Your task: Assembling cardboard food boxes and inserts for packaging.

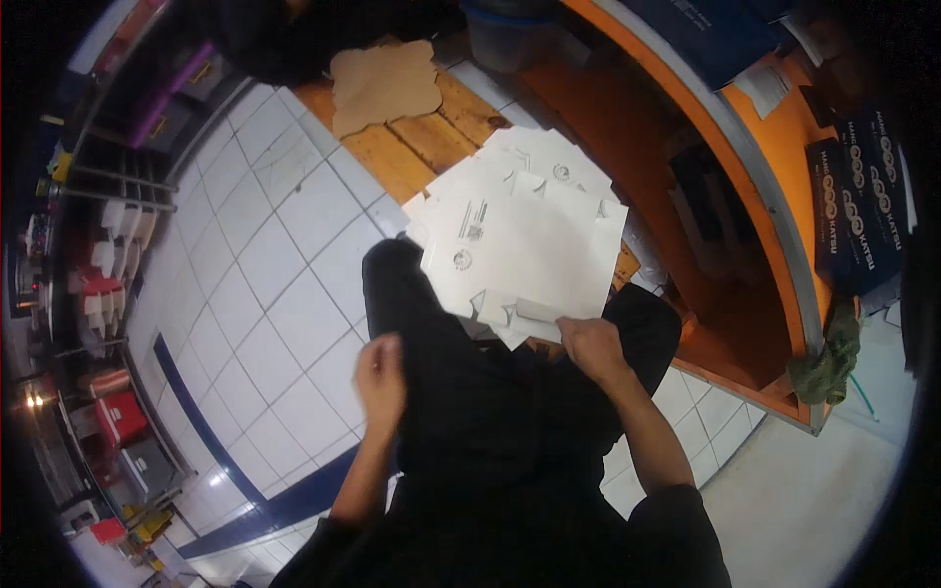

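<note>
the white cardboard (549, 245), several flat pieces stacked slightly askew, rests on the wooden table (404, 152) in front of the seated person, its near end reaching between the left knee (397, 279) and the right knee (647, 328). that position probably keeps it low and within easy reach of both arms, and the stack beneath likely gives the top piece a firm backing. the right hand (594, 350) is at the near edge, its fingers closed on the near flap (537, 312), which stands folded up from the panel; gripping it there seems a way of controlling the crease without covering the printed face. the left hand (380, 380) is apart from the cardboard, above the left thigh's outer side, with the tiled floor (304, 225) beyond; its fingers look loosely curled and nothing shows in them, but blur means i cannot tell whether they are clenched or relaxed. a brown board (384, 83) with a wavy edge lies at the table's far end, perhaps to leave the nearer part for the white stack. to the right stands an orange shelf unit (790, 279), with dark blue boxes (855, 211) beside it and a green cloth (828, 358) at its near corner.
</note>
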The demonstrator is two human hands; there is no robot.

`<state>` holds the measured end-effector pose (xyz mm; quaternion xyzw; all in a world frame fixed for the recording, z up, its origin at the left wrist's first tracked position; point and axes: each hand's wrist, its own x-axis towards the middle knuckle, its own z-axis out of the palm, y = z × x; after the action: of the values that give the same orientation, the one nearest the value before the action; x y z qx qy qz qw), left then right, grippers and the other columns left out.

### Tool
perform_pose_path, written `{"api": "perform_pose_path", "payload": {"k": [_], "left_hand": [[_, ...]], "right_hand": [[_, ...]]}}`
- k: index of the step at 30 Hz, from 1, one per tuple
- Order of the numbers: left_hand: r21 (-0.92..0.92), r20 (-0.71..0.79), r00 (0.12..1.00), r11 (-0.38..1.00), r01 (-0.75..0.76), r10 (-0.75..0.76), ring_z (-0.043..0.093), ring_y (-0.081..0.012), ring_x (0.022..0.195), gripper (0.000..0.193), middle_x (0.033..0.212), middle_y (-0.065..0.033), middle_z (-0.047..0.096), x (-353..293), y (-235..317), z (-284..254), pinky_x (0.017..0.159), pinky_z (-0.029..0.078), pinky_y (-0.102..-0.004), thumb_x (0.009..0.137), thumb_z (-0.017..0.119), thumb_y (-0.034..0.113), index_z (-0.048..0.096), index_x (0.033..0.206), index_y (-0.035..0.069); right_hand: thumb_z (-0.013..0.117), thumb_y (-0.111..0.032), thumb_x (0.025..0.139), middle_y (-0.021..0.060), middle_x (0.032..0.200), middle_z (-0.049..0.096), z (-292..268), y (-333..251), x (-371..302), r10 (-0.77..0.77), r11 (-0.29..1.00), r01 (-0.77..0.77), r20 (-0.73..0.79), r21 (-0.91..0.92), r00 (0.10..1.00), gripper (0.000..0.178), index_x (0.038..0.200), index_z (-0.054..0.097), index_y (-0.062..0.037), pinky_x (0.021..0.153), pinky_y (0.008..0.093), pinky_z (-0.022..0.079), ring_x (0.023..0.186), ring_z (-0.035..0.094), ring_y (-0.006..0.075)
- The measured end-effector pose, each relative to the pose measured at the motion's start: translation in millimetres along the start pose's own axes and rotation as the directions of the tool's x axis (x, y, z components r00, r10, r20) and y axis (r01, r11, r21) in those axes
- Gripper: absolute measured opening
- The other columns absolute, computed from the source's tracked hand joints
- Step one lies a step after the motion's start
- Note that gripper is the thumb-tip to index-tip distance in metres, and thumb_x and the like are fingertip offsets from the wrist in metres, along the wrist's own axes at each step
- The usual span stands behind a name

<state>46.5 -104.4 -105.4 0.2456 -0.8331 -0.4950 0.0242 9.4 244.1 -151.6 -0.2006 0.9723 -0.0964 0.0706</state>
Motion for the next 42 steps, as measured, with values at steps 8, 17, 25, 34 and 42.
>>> {"api": "perform_pose_path", "payload": {"k": [8, 17, 25, 34, 42], "left_hand": [[-0.199, 0.004, 0.441, 0.432, 0.88, -0.897, 0.048, -0.0106, 0.063, 0.027, 0.07, 0.0026, 0.049, -188.5, -267.2, -112.8, 0.055, 0.037, -0.028, 0.102, 0.058, 0.033, 0.066, 0.092, 0.01], [0.028, 0.026, 0.457, 0.458, 0.889, -0.889, 0.052, -0.0133, 0.067, 0.029, 0.072, -0.0007, 0.053, -210.9, -253.0, -75.7, 0.059, 0.041, -0.03, 0.102, 0.058, 0.033, 0.068, 0.095, 0.007], [0.101, 0.029, 0.517, 0.517, 0.85, -0.856, 0.055, -0.0157, 0.07, 0.03, 0.074, -0.0035, 0.057, -199.1, -246.8, -70.0, 0.063, 0.043, -0.0318, 0.102, 0.058, 0.034, 0.069, 0.098, 0.005], [0.294, 0.085, 0.581, 0.578, 0.762, -0.809, 0.059, -0.0184, 0.074, 0.033, 0.076, -0.0068, 0.061, -220.3, -255.1, -83.0, 0.067, 0.047, -0.0338, 0.102, 0.059, 0.034, 0.07, 0.101, 0.003], [0.402, -0.061, 0.935, 0.849, 0.344, -0.35, 0.064, -0.0237, 0.081, 0.034, 0.085, -0.0133, 0.066, -137.5, -212.0, -102.7, 0.073, 0.051, -0.0374, 0.102, 0.058, 0.031, 0.07, 0.106, 0.0]], "right_hand": [[0.059, -0.012, 0.086, 0.0138, 0.076, 0.07, -2.4, -6.6, 8.2, 0.026, 0.991, -0.027, 0.009, 0.132, 1.0, 0.007, 0.083, 0.065, -0.009, 0.069, 0.0471, 0.056, 0.075, 0.071, 0.0343], [0.07, -0.027, 0.091, 0.0134, 0.093, 0.073, -20.0, -0.6, 9.7, 0.068, 0.933, -0.153, 0.257, 0.327, 0.964, 0.019, 0.097, 0.072, -0.0088, 0.076, 0.0442, 0.057, 0.087, 0.072, 0.0316], [0.08, -0.033, 0.081, 0.0126, 0.137, 0.058, 0.7, 2.0, 10.6, -0.012, 0.964, 0.007, 0.018, 0.265, 1.0, 0.043, 0.117, 0.068, -0.0119, 0.105, 0.0481, 0.044, 0.128, 0.055, 0.033], [0.075, -0.025, 0.081, 0.0127, 0.13, 0.062, 20.6, -1.1, 8.4, -0.042, 0.978, 0.039, 0.01, 0.206, 0.999, 0.033, 0.11, 0.07, -0.009, 0.101, 0.0484, 0.049, 0.127, 0.056, 0.0326], [0.08, -0.02, 0.077, 0.0106, 0.12, 0.065, 4.7, 2.6, 26.9, 0.004, 0.908, -0.038, 0.084, 0.416, 0.996, 0.027, 0.099, 0.072, -0.0072, 0.102, 0.0438, 0.048, 0.12, 0.058, 0.032]]}}
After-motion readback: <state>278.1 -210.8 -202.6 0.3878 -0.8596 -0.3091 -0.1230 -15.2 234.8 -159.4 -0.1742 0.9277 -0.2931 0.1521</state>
